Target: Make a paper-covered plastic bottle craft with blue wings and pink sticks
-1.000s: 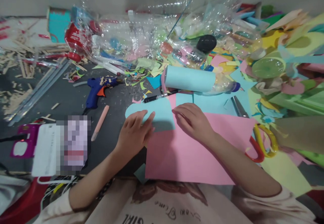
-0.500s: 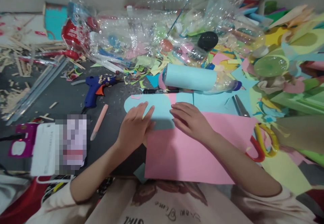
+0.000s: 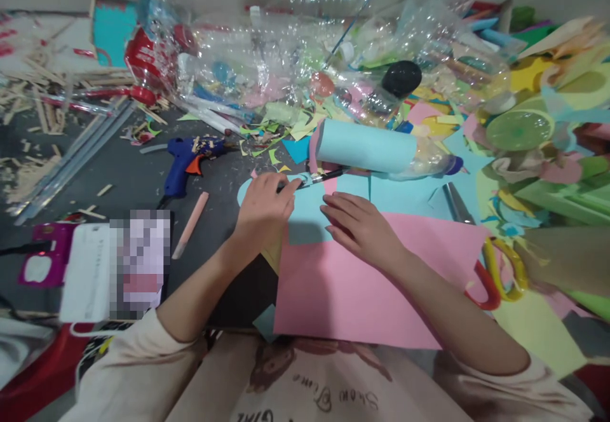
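A black pen [image 3: 328, 175] has its near end in the fingers of my left hand [image 3: 263, 204], which are closed on it. The pen slants up to the right over light blue paper [image 3: 307, 228]. My right hand [image 3: 358, 225] lies flat with its fingers stretched out, resting on the blue paper and the upper edge of a pink sheet [image 3: 381, 295]. Just beyond the pen, a plastic bottle wrapped in light blue paper [image 3: 365, 145] lies on its side, its dark blue cap to the right.
A blue glue gun [image 3: 178, 161] and a peach-coloured stick [image 3: 193, 222] lie to the left. Scissors with red and yellow handles [image 3: 512, 282] lie at the right. Clear plastic bottles [image 3: 267, 53], paper scraps and wood sticks [image 3: 28, 174] crowd the back and sides.
My left hand has moved up from lying on the blue paper and closed on the pen. The pen has tilted. My right hand has stayed in place.
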The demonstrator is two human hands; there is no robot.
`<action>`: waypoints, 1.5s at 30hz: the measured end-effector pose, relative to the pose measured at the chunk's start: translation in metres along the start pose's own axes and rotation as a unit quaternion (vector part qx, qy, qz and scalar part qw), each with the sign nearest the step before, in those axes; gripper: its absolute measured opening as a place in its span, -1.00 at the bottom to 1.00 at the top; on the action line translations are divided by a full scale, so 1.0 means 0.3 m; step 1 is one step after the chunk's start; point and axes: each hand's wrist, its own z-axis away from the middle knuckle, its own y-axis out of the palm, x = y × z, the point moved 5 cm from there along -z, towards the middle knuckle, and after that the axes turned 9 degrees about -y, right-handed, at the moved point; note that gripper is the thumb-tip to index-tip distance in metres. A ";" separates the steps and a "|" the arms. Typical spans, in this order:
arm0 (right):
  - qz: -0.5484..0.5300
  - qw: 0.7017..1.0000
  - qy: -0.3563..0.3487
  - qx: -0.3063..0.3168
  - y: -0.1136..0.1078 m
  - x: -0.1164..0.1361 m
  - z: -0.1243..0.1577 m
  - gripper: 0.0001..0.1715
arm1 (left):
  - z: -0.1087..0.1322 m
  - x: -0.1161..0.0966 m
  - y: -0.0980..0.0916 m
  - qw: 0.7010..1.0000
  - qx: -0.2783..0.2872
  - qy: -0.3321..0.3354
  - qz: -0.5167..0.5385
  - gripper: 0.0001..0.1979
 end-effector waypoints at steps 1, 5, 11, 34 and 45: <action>0.007 1.000 -0.002 0.003 0.001 0.001 -0.001 -0.60 | 0.004 -0.003 -0.006 1.000 -0.010 0.013 0.001 -0.69; 0.045 0.999 -0.015 0.023 0.010 0.013 -0.007 -0.53 | 0.003 0.011 -0.021 0.999 -0.029 0.024 0.000 -0.74; 0.089 0.994 0.020 0.066 0.031 0.022 -0.016 -0.46 | 0.000 0.041 -0.032 0.998 -0.038 -0.027 0.039 -0.69; -0.016 0.984 0.175 0.026 -0.096 -0.049 0.005 -0.87 | 0.026 0.013 0.036 0.993 0.107 0.052 0.024 -0.46; -0.153 0.971 0.166 0.080 -0.320 -0.056 0.057 -0.82 | 0.026 -0.034 -0.022 0.979 0.081 0.089 0.164 -0.64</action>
